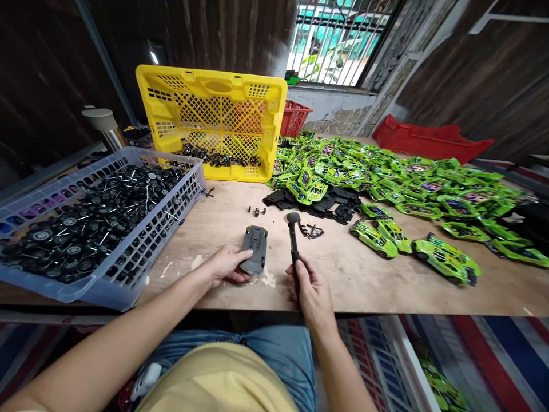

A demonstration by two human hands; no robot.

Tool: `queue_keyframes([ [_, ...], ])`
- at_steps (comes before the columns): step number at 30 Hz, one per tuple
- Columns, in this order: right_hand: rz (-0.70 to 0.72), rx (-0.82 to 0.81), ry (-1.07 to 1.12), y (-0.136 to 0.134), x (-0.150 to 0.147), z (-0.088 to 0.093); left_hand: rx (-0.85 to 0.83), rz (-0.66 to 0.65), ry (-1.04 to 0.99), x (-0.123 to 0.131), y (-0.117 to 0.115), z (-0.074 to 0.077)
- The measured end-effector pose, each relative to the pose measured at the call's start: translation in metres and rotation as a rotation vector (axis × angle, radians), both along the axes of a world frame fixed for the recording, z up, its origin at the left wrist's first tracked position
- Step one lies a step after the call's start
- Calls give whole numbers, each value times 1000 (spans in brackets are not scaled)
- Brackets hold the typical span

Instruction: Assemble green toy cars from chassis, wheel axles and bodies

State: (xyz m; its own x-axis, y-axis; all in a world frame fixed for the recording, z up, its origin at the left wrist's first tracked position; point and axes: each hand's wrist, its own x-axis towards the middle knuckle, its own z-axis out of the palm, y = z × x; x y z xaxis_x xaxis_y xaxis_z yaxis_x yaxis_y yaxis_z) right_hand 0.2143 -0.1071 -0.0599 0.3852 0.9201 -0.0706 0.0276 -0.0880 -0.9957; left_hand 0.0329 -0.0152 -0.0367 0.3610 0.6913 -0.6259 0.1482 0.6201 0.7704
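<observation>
My left hand grips the near end of a toy car, which lies with its dark grey underside up on the wooden table. Bits of green show at its far end. In my right hand is a small mallet with a dark rounded head, its handle wrapped by my fingers. The mallet's head points away from me, to the right of the car and apart from it. Just beyond the car sits a small black part. A thin black frame piece lies right of the mallet.
A clear plastic basket full of black wheels and axles stands at left. Behind it a yellow crate is tipped on its side with small dark parts inside. Green car shells heap at right, beside several assembled cars. A red crate stands behind.
</observation>
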Motion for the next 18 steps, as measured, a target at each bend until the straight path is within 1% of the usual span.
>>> queue_keyframes([
  [3, 163, 1, -107, -3, 21, 9, -61, -108, 79, -14, 12, 1],
  [5, 221, 48, -230, -3, 26, 20, -80, -170, 107, -16, 16, 1],
  [6, 208, 86, -295, -2, 25, 27, -84, -189, 115, -16, 16, 1],
  [8, 118, 197, -417, -1, 21, 38, -82, -201, 117, -15, 17, 0],
  [9, 66, 244, -472, 0, 19, 41, -79, -200, 119, -14, 17, 0],
  [10, 55, 270, -535, 0, 16, 42, -78, -199, 124, -14, 18, 0],
  [11, 90, 265, -615, 1, 13, 40, -74, -196, 135, -14, 18, 0],
  [12, 164, 225, -709, 1, 11, 38, -71, -195, 149, -14, 19, 0],
  [14, 378, 88, -882, 3, 9, 34, -61, -191, 171, -15, 19, -1],
  [15, 464, 43, -931, 4, 9, 34, -57, -192, 177, -15, 20, -2],
  [16, 497, 33, -940, 5, 9, 35, -54, -196, 178, -16, 20, -3],
  [18, 418, 88, -860, 7, 7, 42, -48, -210, 165, -17, 20, -4],
])
